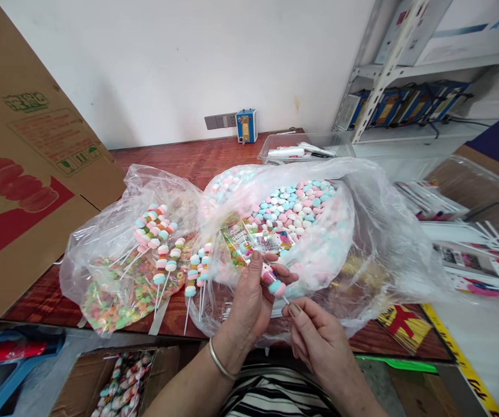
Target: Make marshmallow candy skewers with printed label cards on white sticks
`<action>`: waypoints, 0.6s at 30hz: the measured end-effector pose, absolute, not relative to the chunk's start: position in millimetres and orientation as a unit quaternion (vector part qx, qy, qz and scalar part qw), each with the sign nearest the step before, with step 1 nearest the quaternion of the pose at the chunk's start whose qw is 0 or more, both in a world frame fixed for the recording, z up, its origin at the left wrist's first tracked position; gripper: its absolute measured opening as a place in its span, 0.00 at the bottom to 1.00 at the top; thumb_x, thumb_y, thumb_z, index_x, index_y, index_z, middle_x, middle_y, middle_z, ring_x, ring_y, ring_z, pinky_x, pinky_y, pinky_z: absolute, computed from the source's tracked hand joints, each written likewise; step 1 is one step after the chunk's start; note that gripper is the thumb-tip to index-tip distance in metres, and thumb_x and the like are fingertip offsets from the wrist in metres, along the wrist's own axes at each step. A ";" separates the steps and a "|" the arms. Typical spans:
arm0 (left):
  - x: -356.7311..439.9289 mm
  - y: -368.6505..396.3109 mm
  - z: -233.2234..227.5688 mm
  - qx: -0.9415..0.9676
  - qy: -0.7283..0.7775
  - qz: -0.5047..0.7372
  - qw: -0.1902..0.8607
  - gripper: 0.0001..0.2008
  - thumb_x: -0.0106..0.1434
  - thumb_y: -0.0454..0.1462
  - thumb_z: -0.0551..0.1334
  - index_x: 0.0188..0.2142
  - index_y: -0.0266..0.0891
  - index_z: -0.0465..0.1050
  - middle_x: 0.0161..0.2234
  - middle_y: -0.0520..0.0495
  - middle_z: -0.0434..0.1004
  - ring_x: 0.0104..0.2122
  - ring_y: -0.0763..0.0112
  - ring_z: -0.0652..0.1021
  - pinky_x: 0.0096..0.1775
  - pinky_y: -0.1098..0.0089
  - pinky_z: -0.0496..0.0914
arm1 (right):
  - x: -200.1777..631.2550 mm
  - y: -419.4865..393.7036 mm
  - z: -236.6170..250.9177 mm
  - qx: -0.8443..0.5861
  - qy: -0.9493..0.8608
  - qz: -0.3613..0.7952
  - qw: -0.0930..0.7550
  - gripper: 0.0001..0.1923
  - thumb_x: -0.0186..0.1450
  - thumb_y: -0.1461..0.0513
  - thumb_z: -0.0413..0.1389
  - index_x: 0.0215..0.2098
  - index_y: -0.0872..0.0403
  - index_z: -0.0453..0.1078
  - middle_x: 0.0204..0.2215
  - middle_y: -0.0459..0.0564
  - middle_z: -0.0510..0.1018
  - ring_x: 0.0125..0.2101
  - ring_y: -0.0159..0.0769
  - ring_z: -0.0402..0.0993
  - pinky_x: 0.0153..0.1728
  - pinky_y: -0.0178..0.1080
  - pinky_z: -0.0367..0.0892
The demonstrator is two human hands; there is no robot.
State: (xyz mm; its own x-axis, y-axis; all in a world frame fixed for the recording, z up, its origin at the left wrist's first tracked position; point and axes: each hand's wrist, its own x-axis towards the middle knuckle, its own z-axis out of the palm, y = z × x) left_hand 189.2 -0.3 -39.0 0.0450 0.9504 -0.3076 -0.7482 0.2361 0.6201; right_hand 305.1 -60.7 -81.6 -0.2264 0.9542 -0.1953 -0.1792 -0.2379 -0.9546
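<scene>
Head view: both hands, left hand (251, 298) and right hand (319, 341), pinch a candy skewer (274, 284) over the wooden table (197, 156).

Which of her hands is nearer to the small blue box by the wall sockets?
Left. The left hand lies below the blue box, almost in line with it; the right hand sits lower and further right.

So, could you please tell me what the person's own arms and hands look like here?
Both forearms are bare, with no sleeves or gloves. The left hand has a thin silver bangle at its wrist. The right hand wears nothing visible. The fingernails are short and unpainted.
</scene>
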 end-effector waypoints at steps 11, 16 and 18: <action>177.0 -1.5 -38.0 0.227 0.386 0.581 0.680 0.16 0.59 0.43 0.67 0.44 0.38 0.72 0.38 0.47 0.75 0.34 0.73 0.75 0.35 0.72 0.73 | 313.9 -57.9 -76.9 -0.525 -0.553 0.469 0.446 0.15 0.70 0.52 0.51 0.34 0.54 0.68 0.20 0.40 0.62 0.20 0.27 0.57 0.20 0.30 0.53; 165.7 11.6 -34.5 0.127 0.320 0.623 0.702 0.17 0.60 0.40 0.66 0.48 0.38 0.72 0.40 0.46 0.76 0.36 0.69 0.78 0.41 0.66 0.74 | 314.8 -61.4 -68.8 -0.515 -0.612 0.417 0.430 0.13 0.70 0.55 0.50 0.36 0.53 0.70 0.23 0.43 0.71 0.24 0.31 0.65 0.24 0.31 0.60; 162.6 16.1 -33.2 0.096 0.299 0.638 0.703 0.12 0.60 0.36 0.67 0.44 0.38 0.73 0.34 0.50 0.76 0.31 0.74 0.77 0.40 0.67 0.75 | 314.8 -61.7 -67.1 -0.516 -0.616 0.411 0.430 0.12 0.70 0.55 0.51 0.36 0.53 0.70 0.26 0.44 0.73 0.26 0.31 0.68 0.27 0.31 0.62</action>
State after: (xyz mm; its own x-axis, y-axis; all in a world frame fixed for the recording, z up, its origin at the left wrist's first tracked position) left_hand 162.6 16.1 -33.2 0.0070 0.9546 -0.2979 -0.8402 0.1672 0.5159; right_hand 314.8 -61.7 -67.1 -0.0980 0.9895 0.1063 0.2821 0.1300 -0.9505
